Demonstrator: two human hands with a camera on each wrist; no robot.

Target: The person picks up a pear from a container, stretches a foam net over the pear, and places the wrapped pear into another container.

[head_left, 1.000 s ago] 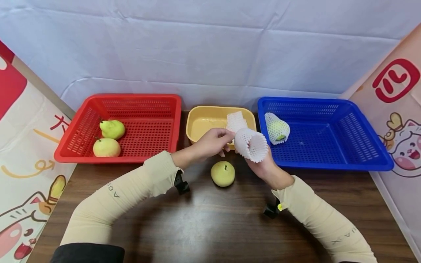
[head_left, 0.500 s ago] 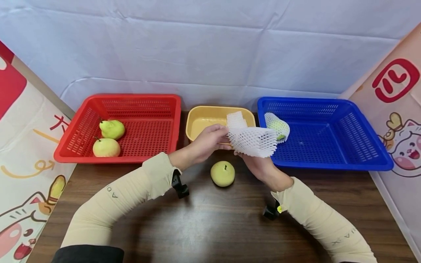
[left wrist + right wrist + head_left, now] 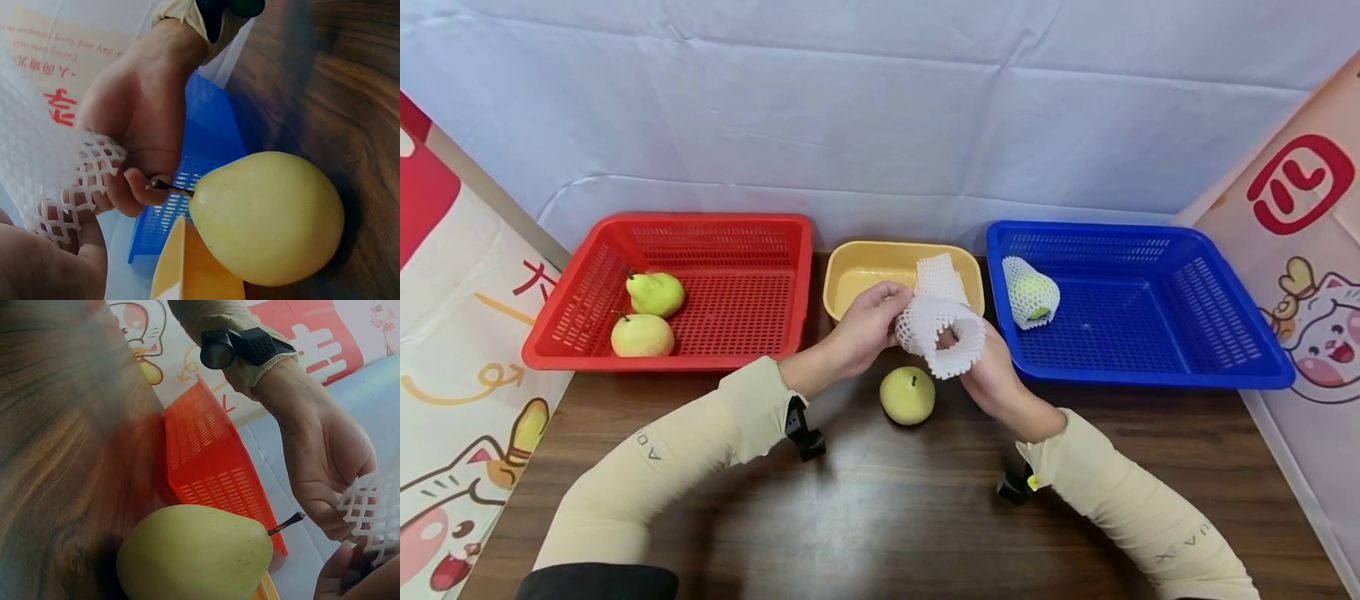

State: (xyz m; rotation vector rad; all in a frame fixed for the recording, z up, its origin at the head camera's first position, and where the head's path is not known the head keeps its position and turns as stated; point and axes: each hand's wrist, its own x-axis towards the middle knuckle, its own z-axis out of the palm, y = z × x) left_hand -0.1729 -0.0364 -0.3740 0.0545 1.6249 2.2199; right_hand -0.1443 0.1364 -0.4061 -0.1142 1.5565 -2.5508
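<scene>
Thumb and fingertips of the left hand [image 3: 865, 329] pinch the edge of a white foam-mesh sleeve [image 3: 919, 321]; the fingers of the right hand [image 3: 995, 377] curl against its other side and grip it too. The sleeve's scalloped open end is spread into a round mouth, facing the wearer. The sleeve is held raised, overlapping the near rim of a yellow rectangular plastic tub [image 3: 863, 273] in the head view.

Below the fingers and slightly nearer the wearer, a round yellow-green pear [image 3: 907, 396] stands on the dark wood-grain worktop [image 3: 880, 517], stem up, between the wrists and apart from the sleeve. Worktop gives open room between the forearms, on the pear's near side.

Inside the tub, a second white mesh piece [image 3: 938, 273] lies at the right. Beyond the right hand sits a blue slotted plastic basket [image 3: 1150, 325], a net-wrapped fruit [image 3: 1033, 296] near its left wall. Leftward, a red slotted plastic basket [image 3: 741, 308] holds two yellow-green pears [image 3: 657, 295].
</scene>
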